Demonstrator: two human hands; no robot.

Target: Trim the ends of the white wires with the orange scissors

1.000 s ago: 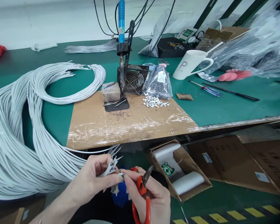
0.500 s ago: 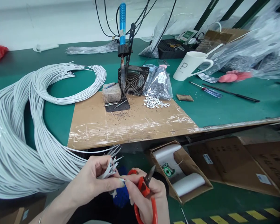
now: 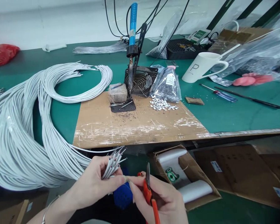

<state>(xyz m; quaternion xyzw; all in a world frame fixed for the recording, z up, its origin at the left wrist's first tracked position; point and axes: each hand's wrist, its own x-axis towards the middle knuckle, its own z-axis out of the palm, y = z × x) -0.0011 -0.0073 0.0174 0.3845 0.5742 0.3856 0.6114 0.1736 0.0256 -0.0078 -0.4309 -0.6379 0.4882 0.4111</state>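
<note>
My left hand [image 3: 102,180] is closed around the cut ends of a bundle of white cables [image 3: 114,162], just below the table's front edge. Its thumb tip meets the fingertips of my right hand [image 3: 162,196], and something too small to make out lies at that pinch. Red-handled scissors [image 3: 147,189] rest in my right hand, with the dark blades pointing up. From my left hand the cables run back to a large coil [image 3: 11,133] on the left side of the table. A blue perforated thing [image 3: 123,196] shows beneath my hands, partly hidden.
A blue-handled soldering iron [image 3: 133,26] stands upright before a small fan [image 3: 142,81]. Small white pieces [image 3: 162,103] lie on the cardboard sheet [image 3: 140,132]. To the right are a white mug [image 3: 197,68] and a screwdriver [image 3: 224,94]. An open carton [image 3: 202,177] sits below the table edge.
The camera view has shifted, so the table appears further right. My right hand has turned the scissors more upright. The fingertips of both hands stay together, and the left hand keeps the cable bundle.
</note>
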